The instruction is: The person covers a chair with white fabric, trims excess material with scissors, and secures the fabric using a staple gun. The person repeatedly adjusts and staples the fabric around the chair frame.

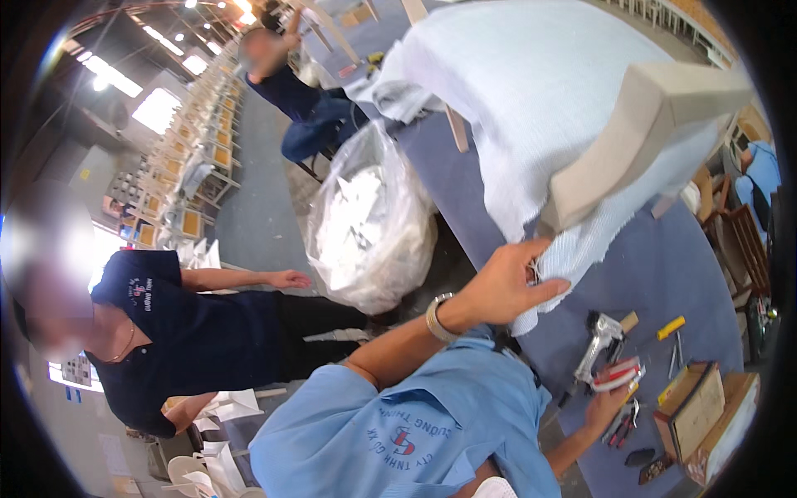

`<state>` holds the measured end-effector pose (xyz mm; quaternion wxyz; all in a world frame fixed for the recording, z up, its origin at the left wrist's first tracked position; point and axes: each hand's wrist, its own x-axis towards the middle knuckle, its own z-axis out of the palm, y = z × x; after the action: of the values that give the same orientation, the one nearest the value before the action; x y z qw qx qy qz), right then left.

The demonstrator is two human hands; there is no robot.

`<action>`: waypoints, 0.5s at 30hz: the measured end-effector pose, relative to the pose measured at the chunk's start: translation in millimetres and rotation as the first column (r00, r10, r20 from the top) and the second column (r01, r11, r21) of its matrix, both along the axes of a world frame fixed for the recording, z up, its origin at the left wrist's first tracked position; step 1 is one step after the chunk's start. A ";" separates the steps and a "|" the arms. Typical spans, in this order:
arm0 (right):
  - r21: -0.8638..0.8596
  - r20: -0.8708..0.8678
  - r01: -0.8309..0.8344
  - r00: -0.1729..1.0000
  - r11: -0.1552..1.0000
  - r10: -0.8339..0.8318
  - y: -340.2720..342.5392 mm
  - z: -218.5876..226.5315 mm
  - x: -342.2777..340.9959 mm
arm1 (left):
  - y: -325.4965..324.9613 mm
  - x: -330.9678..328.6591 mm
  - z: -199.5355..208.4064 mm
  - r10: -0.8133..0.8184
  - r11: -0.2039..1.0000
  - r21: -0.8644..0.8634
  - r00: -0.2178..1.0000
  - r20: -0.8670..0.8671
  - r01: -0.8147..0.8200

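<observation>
My left hand (513, 282), with a watch on its wrist, is closed on the loose edge of a pale blue woven fabric (519, 91), close to the foot of a bare wooden leg (614, 153). The fabric covers a large piece of furniture on the table. My right hand (606, 408) reaches to the table on the right, fingers curled at a red-and-white object (617, 374) whose kind I cannot make out. Just beyond that lies a silver air staple gun (599, 347).
Right of my hands are a yellow-handled tool (671, 328), pliers (618, 430) and a wooden box (691, 411) on the grey table (614, 274). A plastic bag of white scraps (369, 224) stands beside the table. One person (191, 324) stands at left; another (290, 100) sits farther back.
</observation>
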<state>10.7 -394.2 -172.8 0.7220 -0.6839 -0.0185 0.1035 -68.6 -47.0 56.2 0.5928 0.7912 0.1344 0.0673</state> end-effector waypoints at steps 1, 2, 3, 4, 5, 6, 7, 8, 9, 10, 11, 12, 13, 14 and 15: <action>0.152 0.050 0.059 0.996 0.987 -0.068 31.9 9.3 -4.3 | 1.0 1.5 -8.1 0.002 0.997 -0.072 0.999 0.049 0.002; -0.128 0.078 -0.077 0.993 0.989 0.087 29.9 8.2 6.5 | 1.6 -0.4 1.9 -0.021 0.999 -0.046 0.999 0.036 0.023; -0.040 -0.181 -0.171 0.970 0.984 0.161 51.9 42.2 4.8 | -3.7 -0.4 -27.7 -0.004 0.962 -0.267 0.982 0.190 0.055; -0.232 -0.050 -0.267 0.964 0.935 0.263 54.3 41.4 9.6 | -11.9 4.6 -32.7 0.049 0.929 -0.368 0.968 0.247 0.047; -0.047 -0.006 -0.296 0.955 0.954 0.296 65.1 46.0 8.6 | -14.2 5.8 -39.8 0.070 0.900 -0.436 0.978 0.196 0.023; 0.141 0.050 -0.329 0.944 0.934 0.325 77.7 51.4 5.4 | -18.7 7.2 -41.5 0.089 0.873 -0.487 0.981 0.173 0.007; 0.258 0.118 -0.415 0.910 0.873 0.398 89.9 64.4 5.3 | -22.5 10.7 -39.3 0.116 0.849 -0.528 0.983 0.144 -0.023; 0.220 0.245 -0.516 0.851 0.828 0.465 97.0 60.0 9.9 | -27.2 15.9 -34.7 0.102 0.886 -0.463 0.986 0.133 -0.029; 0.179 0.260 -0.538 0.833 0.824 0.488 106.0 64.4 11.0 | -25.1 15.1 -28.8 0.106 0.918 -0.394 0.988 0.114 -0.053; 0.137 0.273 -0.565 0.811 0.814 0.517 114.2 69.9 11.9 | -22.0 13.2 -25.6 0.118 0.943 -0.323 0.988 0.095 -0.081; 0.093 0.285 -0.596 0.783 0.797 0.553 119.9 76.0 11.4 | -20.6 12.6 -27.9 0.105 0.948 -0.310 0.991 0.077 -0.077; 0.027 0.268 -0.622 0.759 0.782 0.594 123.0 85.3 7.5 | -22.6 5.4 -34.0 0.130 0.953 -0.285 0.989 0.064 -0.107; -0.076 0.158 -0.598 0.783 0.798 0.602 120.6 78.1 2.8 | -21.0 1.2 -36.0 0.164 0.957 -0.249 0.985 0.046 -0.147; -0.025 0.156 -0.585 0.799 0.811 0.581 124.5 77.8 -0.6 | -17.1 -0.5 -36.1 0.146 0.976 -0.164 0.989 0.019 -0.141; 0.022 0.145 -0.568 0.816 0.822 0.560 127.4 75.6 -5.0 | -14.6 -0.2 -40.0 0.129 0.988 -0.087 0.991 -0.018 -0.130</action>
<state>5.7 -266.8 -97.2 0.6775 -0.6295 -0.2713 0.2666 -68.9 -61.6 16.2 0.6207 0.7542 0.1919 0.0950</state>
